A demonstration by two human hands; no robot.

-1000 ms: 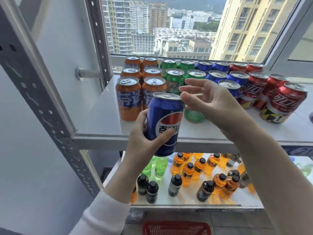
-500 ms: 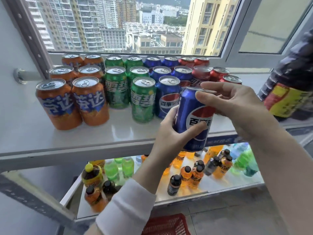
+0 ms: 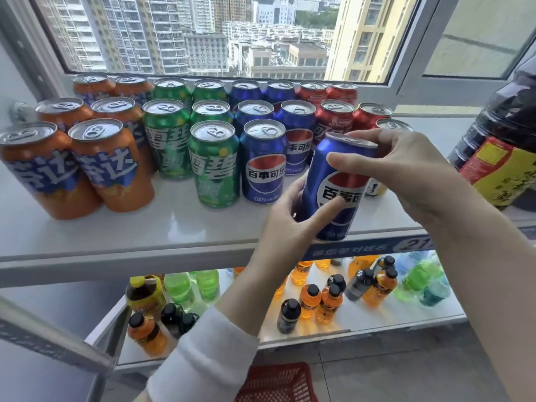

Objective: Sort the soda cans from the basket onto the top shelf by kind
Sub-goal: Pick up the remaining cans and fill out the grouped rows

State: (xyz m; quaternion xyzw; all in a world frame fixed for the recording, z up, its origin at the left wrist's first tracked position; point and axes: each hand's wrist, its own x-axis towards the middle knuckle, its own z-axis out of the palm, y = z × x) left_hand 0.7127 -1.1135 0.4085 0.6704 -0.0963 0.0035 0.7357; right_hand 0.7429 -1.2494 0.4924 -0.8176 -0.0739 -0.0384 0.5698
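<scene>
left hand point(image 3: 285, 224): fingers curled round the lower body of the blue can point(image 3: 319, 175), thumb across its logo
blue can: tilted at the top shelf's point(image 3: 174, 227) front edge, just right of the shelved Pepsi row point(image 3: 262, 161)
right hand point(image 3: 406, 169): thumb and fingers pinching the can's top rim

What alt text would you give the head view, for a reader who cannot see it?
Two hands hold a blue Pepsi can at the front edge of the top shelf: the left hand grips its side, the right hand its rim. Along the shelf, orange cans, green cans, blue cans and red cans stand grouped by colour.
</scene>
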